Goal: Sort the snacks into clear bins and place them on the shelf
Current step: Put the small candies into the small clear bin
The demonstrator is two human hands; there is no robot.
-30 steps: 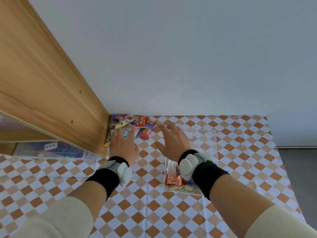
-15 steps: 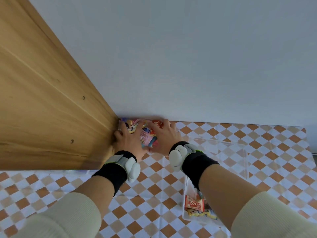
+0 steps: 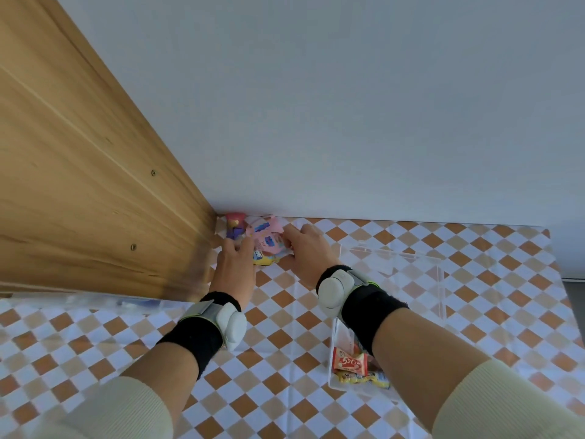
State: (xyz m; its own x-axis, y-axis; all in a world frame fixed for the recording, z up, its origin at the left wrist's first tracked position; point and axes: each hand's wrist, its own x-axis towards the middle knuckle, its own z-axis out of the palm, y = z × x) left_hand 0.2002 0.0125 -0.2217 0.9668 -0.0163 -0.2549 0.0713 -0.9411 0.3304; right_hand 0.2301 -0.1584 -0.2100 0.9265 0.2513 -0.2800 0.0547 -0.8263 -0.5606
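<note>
My left hand (image 3: 235,264) and my right hand (image 3: 308,253) are both cupped around a small heap of colourful snack packets (image 3: 264,240), pink, purple and yellow wrappers pressed between my palms at the far edge of the orange-and-white checked surface (image 3: 275,359), in the corner where the pale wall (image 3: 348,106) meets the wooden shelf side panel (image 3: 88,185) on the left. To the right, nearer me, stands a clear plastic bin (image 3: 440,280); its near end holds a red packet (image 3: 349,364) and a yellow packet (image 3: 361,378), partly hidden under my right forearm.
</note>
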